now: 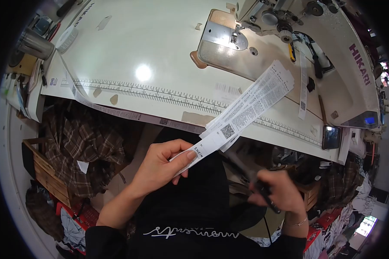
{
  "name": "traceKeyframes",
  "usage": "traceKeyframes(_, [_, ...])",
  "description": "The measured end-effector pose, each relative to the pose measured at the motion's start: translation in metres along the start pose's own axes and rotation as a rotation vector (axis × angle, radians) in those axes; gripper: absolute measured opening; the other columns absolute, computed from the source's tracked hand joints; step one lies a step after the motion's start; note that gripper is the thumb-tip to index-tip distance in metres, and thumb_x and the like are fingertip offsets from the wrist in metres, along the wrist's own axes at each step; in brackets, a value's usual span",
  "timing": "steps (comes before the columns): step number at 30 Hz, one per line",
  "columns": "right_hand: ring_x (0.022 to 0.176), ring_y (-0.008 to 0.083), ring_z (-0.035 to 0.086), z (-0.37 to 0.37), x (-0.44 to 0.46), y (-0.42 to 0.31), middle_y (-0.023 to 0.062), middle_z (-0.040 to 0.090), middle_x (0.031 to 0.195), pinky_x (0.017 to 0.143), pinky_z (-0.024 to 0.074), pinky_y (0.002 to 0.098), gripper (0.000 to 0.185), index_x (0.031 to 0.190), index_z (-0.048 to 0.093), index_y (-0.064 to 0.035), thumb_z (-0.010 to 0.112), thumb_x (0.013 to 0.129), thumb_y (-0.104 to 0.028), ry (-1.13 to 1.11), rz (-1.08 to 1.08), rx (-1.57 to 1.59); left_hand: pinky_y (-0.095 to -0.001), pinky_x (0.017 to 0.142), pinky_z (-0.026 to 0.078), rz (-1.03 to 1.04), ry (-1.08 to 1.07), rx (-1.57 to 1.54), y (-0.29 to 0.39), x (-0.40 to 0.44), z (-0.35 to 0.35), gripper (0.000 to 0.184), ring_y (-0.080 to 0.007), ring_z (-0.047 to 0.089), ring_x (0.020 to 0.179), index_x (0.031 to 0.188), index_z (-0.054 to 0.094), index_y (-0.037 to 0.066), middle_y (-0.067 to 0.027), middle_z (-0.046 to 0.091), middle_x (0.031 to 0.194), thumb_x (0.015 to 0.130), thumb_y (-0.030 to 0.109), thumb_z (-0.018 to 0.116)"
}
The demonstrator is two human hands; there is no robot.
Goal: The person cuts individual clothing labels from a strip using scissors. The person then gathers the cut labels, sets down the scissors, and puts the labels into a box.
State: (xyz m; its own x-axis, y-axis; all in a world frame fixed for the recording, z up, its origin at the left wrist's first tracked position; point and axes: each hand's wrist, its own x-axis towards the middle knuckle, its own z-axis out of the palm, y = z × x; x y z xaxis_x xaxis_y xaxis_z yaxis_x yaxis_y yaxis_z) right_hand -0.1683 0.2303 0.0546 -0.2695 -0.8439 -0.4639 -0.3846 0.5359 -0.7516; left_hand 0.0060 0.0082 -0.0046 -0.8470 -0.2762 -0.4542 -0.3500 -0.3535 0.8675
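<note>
A bundle of long white printed labels (255, 101) is fanned out over the table's front edge. My left hand (168, 162) pinches its lower end between thumb and fingers. To the right, my right hand (274, 190) is wrapped round the black handle of scissors (263, 190), whose blades are blurred and point up and left below the labels. A label strip (121, 112) runs from a white roll (67, 39) at the upper left, along the table edge, and passes behind the bundle.
A sewing machine (350, 64) stands at the right of the white table (129, 52). One label strip (303, 86) and a phone (331, 137) lie near it. Plaid cloth (80, 146) fills a wooden crate (52, 177) at lower left.
</note>
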Motion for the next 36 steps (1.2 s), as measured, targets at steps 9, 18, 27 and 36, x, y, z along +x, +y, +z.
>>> traceKeyframes(9, [0.066, 0.0311, 0.055, 0.034, 0.010, 0.027, 0.0141, 0.055, 0.074, 0.060, 0.0411, 0.0372, 0.042, 0.089, 0.049, -0.0012, 0.076, 0.075, -0.031, -0.185, 0.053, 0.101, -0.0174, 0.042, 0.038, -0.009, -0.031, -0.051, -0.004, -0.003, -0.003, 0.013, -0.0037, 0.051, 0.047, 0.094, 0.057, 0.000, -0.0021, 0.061, 0.064, 0.093, 0.013, 0.054])
traceKeyframes(18, [0.063, 0.0279, 0.049, 0.038, 0.020, 0.018, 0.0113, 0.050, 0.070, 0.059, 0.0397, 0.0369, 0.045, 0.089, 0.046, -0.0019, 0.075, 0.076, -0.034, -0.144, 0.038, 0.177, -0.0180, 0.044, 0.041, 0.028, -0.071, -0.031, -0.003, -0.004, -0.001, 0.026, -0.0041, 0.053, 0.050, 0.116, 0.055, -0.002, -0.0041, 0.063, 0.068, 0.093, 0.010, 0.052])
traceKeyframes(27, [0.060, 0.0275, 0.049, 0.036, 0.021, 0.014, 0.0122, 0.051, 0.068, 0.056, 0.0395, 0.0361, 0.044, 0.086, 0.047, -0.0012, 0.076, 0.076, -0.033, -0.115, 0.063, 0.137, -0.0182, 0.045, 0.043, 0.038, -0.083, -0.018, -0.003, -0.003, -0.001, 0.035, -0.0045, 0.054, 0.052, 0.126, 0.053, -0.001, -0.0057, 0.064, 0.072, 0.092, 0.008, 0.052])
traceKeyframes(36, [0.051, 0.0169, 0.048, 0.036, 0.018, 0.015, 0.0085, 0.053, 0.062, 0.051, 0.0389, 0.0299, 0.037, 0.082, 0.051, 0.0003, 0.078, 0.074, -0.023, -0.065, 0.092, 0.126, -0.0187, 0.044, 0.043, 0.010, -0.113, 0.044, 0.001, -0.011, -0.006, 0.033, -0.0044, 0.054, 0.050, 0.123, 0.056, 0.001, -0.0047, 0.064, 0.069, 0.091, 0.008, 0.052])
